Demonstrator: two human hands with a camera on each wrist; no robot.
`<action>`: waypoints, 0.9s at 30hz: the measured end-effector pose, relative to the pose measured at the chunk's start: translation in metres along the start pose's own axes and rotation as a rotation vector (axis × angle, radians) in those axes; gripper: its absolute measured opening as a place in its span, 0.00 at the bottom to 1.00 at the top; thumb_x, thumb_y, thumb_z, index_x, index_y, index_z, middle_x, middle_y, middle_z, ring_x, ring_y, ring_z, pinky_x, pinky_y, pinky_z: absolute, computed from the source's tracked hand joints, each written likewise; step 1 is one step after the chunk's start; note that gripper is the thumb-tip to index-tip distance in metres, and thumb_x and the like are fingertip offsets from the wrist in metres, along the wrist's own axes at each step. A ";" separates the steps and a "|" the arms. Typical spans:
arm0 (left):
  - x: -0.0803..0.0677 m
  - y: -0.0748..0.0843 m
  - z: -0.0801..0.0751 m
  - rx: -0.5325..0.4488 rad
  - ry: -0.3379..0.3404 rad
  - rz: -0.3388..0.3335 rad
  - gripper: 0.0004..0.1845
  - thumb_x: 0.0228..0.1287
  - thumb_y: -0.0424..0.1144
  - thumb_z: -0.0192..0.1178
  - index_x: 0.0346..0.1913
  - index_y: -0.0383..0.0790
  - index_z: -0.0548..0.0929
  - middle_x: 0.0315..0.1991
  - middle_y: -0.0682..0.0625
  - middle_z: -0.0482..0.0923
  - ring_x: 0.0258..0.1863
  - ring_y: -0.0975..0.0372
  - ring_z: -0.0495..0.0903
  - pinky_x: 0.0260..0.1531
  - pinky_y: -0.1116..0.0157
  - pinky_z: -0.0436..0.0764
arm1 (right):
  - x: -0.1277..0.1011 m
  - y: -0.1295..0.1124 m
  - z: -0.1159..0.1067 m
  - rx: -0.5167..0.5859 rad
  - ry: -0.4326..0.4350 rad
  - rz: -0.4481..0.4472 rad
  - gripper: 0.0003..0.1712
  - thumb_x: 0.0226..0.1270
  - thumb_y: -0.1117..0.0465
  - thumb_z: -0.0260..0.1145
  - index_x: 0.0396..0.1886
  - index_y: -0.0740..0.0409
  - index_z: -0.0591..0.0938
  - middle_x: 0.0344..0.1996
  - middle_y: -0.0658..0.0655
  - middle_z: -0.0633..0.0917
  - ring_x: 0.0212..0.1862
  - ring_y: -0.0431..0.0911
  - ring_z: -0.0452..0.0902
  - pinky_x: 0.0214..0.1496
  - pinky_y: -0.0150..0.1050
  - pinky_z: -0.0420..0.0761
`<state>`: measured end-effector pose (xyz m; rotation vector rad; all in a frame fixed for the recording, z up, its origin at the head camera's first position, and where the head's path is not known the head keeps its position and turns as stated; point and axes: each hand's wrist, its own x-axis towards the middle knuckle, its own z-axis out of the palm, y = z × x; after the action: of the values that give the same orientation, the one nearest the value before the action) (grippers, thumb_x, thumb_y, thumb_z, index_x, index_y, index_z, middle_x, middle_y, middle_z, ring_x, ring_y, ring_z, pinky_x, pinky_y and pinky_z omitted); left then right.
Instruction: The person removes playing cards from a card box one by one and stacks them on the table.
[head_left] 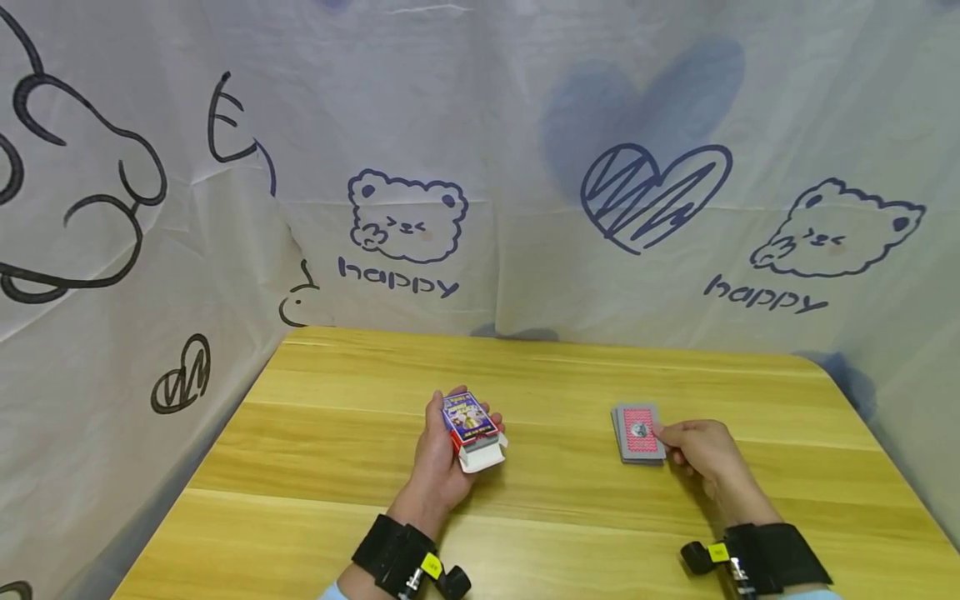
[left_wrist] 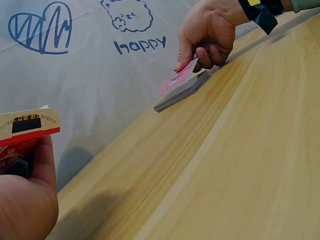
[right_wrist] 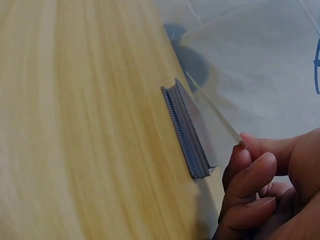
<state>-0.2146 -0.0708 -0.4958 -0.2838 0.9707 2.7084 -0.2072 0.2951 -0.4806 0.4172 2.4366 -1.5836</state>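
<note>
In the head view my left hand (head_left: pixel 435 467) grips a purple and red playing-card box (head_left: pixel 471 419), its white end flap (head_left: pixel 483 457) folded out toward me. Whether anything is inside the box cannot be seen. To the right, my right hand (head_left: pixel 705 450) pinches one playing card (left_wrist: pixel 176 81) with a pink patterned back between thumb and index finger. That card is tilted up over a grey-edged deck of cards (right_wrist: pixel 186 132) lying on the table. From the right wrist view, the near edge of the card is lifted clear of the deck.
The table (head_left: pixel 337 400) has a light wood top. Behind it and on the left hangs a pale cloth (head_left: pixel 517 275) with drawn bears, hearts and the word "happy". Both wrists wear black straps (head_left: pixel 393 554) with small cameras.
</note>
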 end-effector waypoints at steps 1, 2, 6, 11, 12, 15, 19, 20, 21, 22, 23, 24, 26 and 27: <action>0.000 0.000 0.000 0.002 0.002 0.000 0.34 0.83 0.66 0.34 0.80 0.52 0.56 0.58 0.43 0.70 0.48 0.55 0.86 0.55 0.54 0.87 | 0.000 0.000 0.000 -0.001 -0.001 0.001 0.20 0.80 0.53 0.64 0.46 0.70 0.84 0.20 0.49 0.76 0.25 0.43 0.70 0.27 0.36 0.72; 0.000 0.000 0.000 0.005 0.004 0.000 0.34 0.83 0.66 0.34 0.81 0.52 0.56 0.58 0.43 0.70 0.48 0.55 0.86 0.54 0.54 0.87 | 0.000 0.000 0.001 -0.001 0.004 0.006 0.20 0.79 0.53 0.65 0.46 0.69 0.84 0.20 0.49 0.76 0.25 0.43 0.70 0.27 0.35 0.72; 0.000 0.000 0.000 0.013 0.005 0.000 0.34 0.83 0.66 0.34 0.81 0.52 0.56 0.58 0.43 0.70 0.48 0.56 0.86 0.55 0.54 0.87 | 0.000 0.000 0.003 -0.014 0.018 0.008 0.18 0.79 0.53 0.66 0.40 0.67 0.84 0.19 0.48 0.76 0.24 0.43 0.70 0.26 0.35 0.73; 0.000 0.000 -0.001 0.016 0.000 0.000 0.35 0.83 0.67 0.34 0.81 0.52 0.56 0.59 0.43 0.70 0.48 0.56 0.86 0.56 0.54 0.87 | -0.002 0.000 0.004 -0.050 0.041 0.017 0.18 0.78 0.53 0.66 0.31 0.63 0.84 0.18 0.49 0.75 0.23 0.44 0.70 0.25 0.37 0.72; 0.000 0.000 -0.002 0.017 -0.001 -0.001 0.35 0.83 0.67 0.35 0.81 0.52 0.56 0.59 0.43 0.69 0.48 0.56 0.86 0.56 0.54 0.87 | -0.002 0.000 0.005 -0.057 0.048 0.017 0.18 0.78 0.54 0.66 0.30 0.63 0.84 0.18 0.49 0.75 0.23 0.44 0.70 0.24 0.37 0.72; 0.000 0.001 -0.002 0.018 0.000 -0.002 0.35 0.82 0.68 0.35 0.80 0.52 0.57 0.59 0.43 0.69 0.48 0.56 0.86 0.56 0.54 0.87 | -0.002 -0.001 0.006 -0.082 0.069 0.019 0.18 0.76 0.55 0.67 0.29 0.64 0.84 0.16 0.49 0.75 0.22 0.44 0.69 0.22 0.36 0.71; -0.001 0.001 -0.001 0.020 0.006 -0.001 0.35 0.83 0.67 0.35 0.80 0.52 0.57 0.59 0.43 0.70 0.48 0.56 0.86 0.55 0.54 0.87 | -0.001 -0.001 0.008 -0.120 0.085 0.015 0.17 0.75 0.56 0.67 0.31 0.66 0.84 0.14 0.49 0.75 0.21 0.43 0.69 0.22 0.36 0.71; -0.001 0.001 -0.001 0.020 0.008 0.000 0.35 0.83 0.67 0.35 0.80 0.52 0.57 0.59 0.43 0.70 0.48 0.56 0.86 0.55 0.54 0.87 | 0.000 -0.001 0.008 -0.127 0.087 0.016 0.17 0.75 0.56 0.67 0.32 0.67 0.85 0.14 0.49 0.75 0.21 0.43 0.69 0.22 0.36 0.71; -0.001 0.001 -0.001 0.020 0.009 0.001 0.35 0.83 0.67 0.35 0.80 0.52 0.57 0.59 0.43 0.70 0.48 0.56 0.86 0.55 0.54 0.87 | 0.000 -0.002 0.008 -0.134 0.089 0.017 0.17 0.75 0.56 0.67 0.34 0.68 0.85 0.14 0.49 0.75 0.21 0.43 0.69 0.22 0.36 0.71; -0.001 0.002 0.000 0.020 0.011 0.002 0.34 0.83 0.67 0.35 0.80 0.52 0.57 0.59 0.43 0.70 0.48 0.56 0.86 0.55 0.54 0.87 | 0.000 -0.002 0.008 -0.140 0.091 0.018 0.17 0.75 0.56 0.67 0.35 0.69 0.85 0.14 0.49 0.75 0.21 0.43 0.69 0.22 0.36 0.71; -0.001 0.002 0.000 0.020 0.012 0.003 0.34 0.83 0.67 0.35 0.80 0.52 0.57 0.58 0.43 0.70 0.48 0.55 0.86 0.55 0.54 0.87 | 0.001 -0.001 0.008 -0.145 0.093 0.017 0.17 0.75 0.56 0.67 0.36 0.69 0.85 0.14 0.50 0.76 0.20 0.43 0.69 0.21 0.36 0.71; -0.001 0.002 0.000 0.019 0.012 0.004 0.34 0.83 0.67 0.35 0.80 0.52 0.57 0.58 0.43 0.70 0.48 0.55 0.86 0.55 0.54 0.87 | 0.001 -0.001 0.008 -0.148 0.095 0.014 0.17 0.74 0.57 0.67 0.36 0.70 0.85 0.15 0.50 0.76 0.20 0.43 0.69 0.21 0.36 0.71; -0.001 0.002 0.000 0.019 0.011 0.005 0.34 0.83 0.67 0.35 0.80 0.51 0.57 0.58 0.43 0.70 0.48 0.55 0.86 0.55 0.54 0.87 | 0.002 -0.002 0.009 -0.160 0.099 0.017 0.17 0.73 0.57 0.67 0.36 0.70 0.85 0.15 0.49 0.76 0.19 0.43 0.69 0.20 0.36 0.70; -0.001 0.002 0.000 0.019 0.010 0.006 0.34 0.83 0.67 0.35 0.80 0.51 0.57 0.58 0.43 0.70 0.48 0.55 0.86 0.55 0.54 0.87 | 0.002 -0.002 0.010 -0.169 0.101 0.015 0.17 0.73 0.57 0.67 0.34 0.69 0.85 0.15 0.49 0.76 0.18 0.42 0.68 0.20 0.36 0.69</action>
<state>-0.2143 -0.0725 -0.4945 -0.2915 1.0013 2.7038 -0.2094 0.2858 -0.4838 0.4951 2.6101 -1.3680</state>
